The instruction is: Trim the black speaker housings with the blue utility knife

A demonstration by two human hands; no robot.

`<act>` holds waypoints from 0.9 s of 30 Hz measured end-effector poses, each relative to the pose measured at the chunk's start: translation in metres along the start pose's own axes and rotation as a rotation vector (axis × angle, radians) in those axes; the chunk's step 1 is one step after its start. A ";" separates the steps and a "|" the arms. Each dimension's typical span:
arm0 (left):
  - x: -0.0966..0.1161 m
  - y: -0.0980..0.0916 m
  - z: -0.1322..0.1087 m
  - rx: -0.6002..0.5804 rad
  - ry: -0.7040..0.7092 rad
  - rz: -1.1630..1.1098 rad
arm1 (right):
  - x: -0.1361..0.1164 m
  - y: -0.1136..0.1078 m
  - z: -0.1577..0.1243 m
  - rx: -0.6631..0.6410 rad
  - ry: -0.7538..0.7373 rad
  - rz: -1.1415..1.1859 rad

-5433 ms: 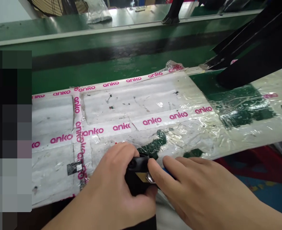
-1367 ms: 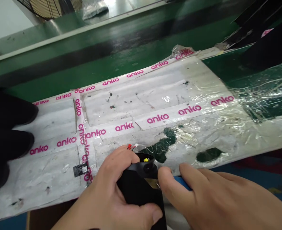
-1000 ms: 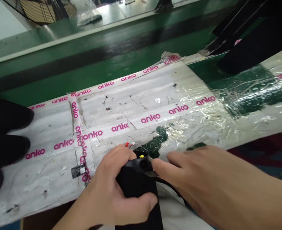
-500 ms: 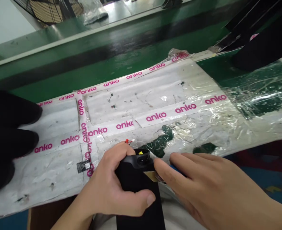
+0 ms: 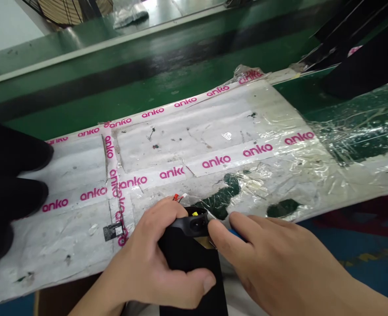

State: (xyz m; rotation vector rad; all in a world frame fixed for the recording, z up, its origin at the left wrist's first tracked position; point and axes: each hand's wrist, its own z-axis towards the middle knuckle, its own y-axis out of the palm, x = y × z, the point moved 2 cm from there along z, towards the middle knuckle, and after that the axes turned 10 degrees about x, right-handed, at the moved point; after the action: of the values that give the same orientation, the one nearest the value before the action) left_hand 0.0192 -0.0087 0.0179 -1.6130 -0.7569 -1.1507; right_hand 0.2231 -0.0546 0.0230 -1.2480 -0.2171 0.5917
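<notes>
A long black cylindrical object (image 5: pixel 189 254) stands at the bottom centre, its open top showing a bit of yellow inside. Around its upper part my left hand (image 5: pixel 157 259) is wrapped, thumb across the front. Small red and white connectors (image 5: pixel 176 197) stick out above the left fingers. Against the right side of the rim, my right hand (image 5: pixel 266 254) is closed on a slim tool with a blue part (image 5: pixel 238 235), mostly hidden by the fingers. A tan flap or piece (image 5: pixel 205 242) shows just below the rim.
Plastic-covered work surface (image 5: pixel 180 145) with pink "anko" tape lies ahead. Black rounded objects (image 5: pixel 19 153) stand at the left, and a large dark shape (image 5: pixel 365 66) at the upper right. A small black-and-white label (image 5: pixel 113 231) lies left of my hands. Behind runs a green belt (image 5: pixel 121 83).
My right hand has shifted slightly left along the rim, fingers still closed. My left hand keeps its hold. The view has moved a little.
</notes>
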 end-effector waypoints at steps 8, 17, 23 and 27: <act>0.007 0.002 0.003 -0.001 0.065 0.083 | 0.000 -0.013 0.010 -0.115 -0.041 -0.022; 0.003 0.002 0.003 -0.013 0.018 0.006 | 0.010 -0.017 0.042 -0.449 -0.034 0.085; -0.013 -0.001 -0.005 -0.020 -0.080 -0.109 | 0.023 -0.024 0.010 -0.224 -0.084 0.101; -0.018 -0.003 -0.007 -0.009 -0.101 -0.138 | 0.024 -0.032 -0.004 -0.025 -0.041 0.162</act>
State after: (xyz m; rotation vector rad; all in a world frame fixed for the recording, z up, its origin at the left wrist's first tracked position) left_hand 0.0082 -0.0138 0.0029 -1.6571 -0.9419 -1.1773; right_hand 0.2545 -0.0517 0.0478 -1.2859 -0.1586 0.7572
